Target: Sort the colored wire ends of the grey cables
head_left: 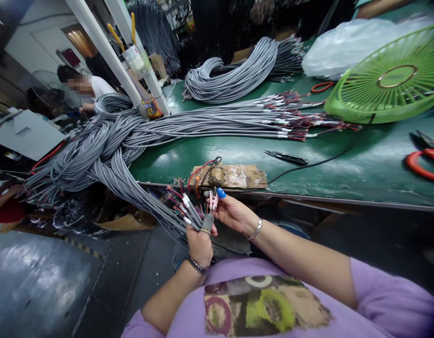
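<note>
My left hand (200, 244) is closed round a bundle of grey cables (191, 212) near their stripped ends, where fine coloured wires fan out. A grey cover (207, 222) sits on that hand's thumb. Just to the right, my right hand (234, 215) pinches a small pink clip-like tool (213, 201) close to the wire tips. Its thumb wears a blue cover (221, 193). Whether the tool touches a wire is too small to tell. Directly beyond the hands, a wooden block (241, 176) with thin red and black leads lies at the bench edge.
A thick pile of grey cables (107, 136) hangs over the bench's left end. More cables (210, 121) stretch across the green bench (203, 152). Black snips (286, 157), red-handled scissors (426, 162) and a green fan (389, 80) lie to the right. Another person (85, 87) works at the far left.
</note>
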The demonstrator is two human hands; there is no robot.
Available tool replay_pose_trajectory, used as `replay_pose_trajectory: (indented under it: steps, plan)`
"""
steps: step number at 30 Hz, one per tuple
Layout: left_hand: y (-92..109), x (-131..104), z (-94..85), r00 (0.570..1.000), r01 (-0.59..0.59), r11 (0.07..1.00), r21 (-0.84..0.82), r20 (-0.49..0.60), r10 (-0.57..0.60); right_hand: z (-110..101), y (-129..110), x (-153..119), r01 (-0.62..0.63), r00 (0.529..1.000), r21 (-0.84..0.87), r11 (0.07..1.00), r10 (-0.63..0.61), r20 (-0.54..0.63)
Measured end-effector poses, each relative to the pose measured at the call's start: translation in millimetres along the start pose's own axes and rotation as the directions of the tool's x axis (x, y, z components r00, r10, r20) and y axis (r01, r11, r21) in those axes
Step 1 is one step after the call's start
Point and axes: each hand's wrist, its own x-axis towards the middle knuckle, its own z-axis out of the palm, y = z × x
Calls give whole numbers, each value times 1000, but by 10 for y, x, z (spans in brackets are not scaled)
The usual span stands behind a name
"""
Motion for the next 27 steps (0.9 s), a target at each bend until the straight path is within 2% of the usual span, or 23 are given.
replay_pose_trajectory:
  steps: [6, 11, 15, 20, 24, 27]
  plan:
    - [12, -33, -45, 1000, 29, 999, -24, 11, -29, -115, 4, -44, -69, 992, -1, 998, 69, 102]
    - [5, -73, -155, 997, 31, 999, -31, 66, -29, -222, -39, -90, -81, 992, -34, 996, 84, 91]
    - [-16, -54, -222, 993, 92, 991, -101, 88, -84, -319, -73, -134, -73, 993, -97, 993, 81, 80]
    - [-8, -25, -245, 986, 148, 974, -173, 101, -132, -415, -164, -240, 23, 1000, -241, 970, -20, 17]
    - [-5, -39, -293, 983, 148, 978, -149, 133, -129, -466, -246, -340, 114, 992, -468, 876, -128, 2]
    - [-9, -83, -348, 972, 148, 988, -50, 192, -136, -427, -242, -429, 176, 981, -676, 716, -182, 63]
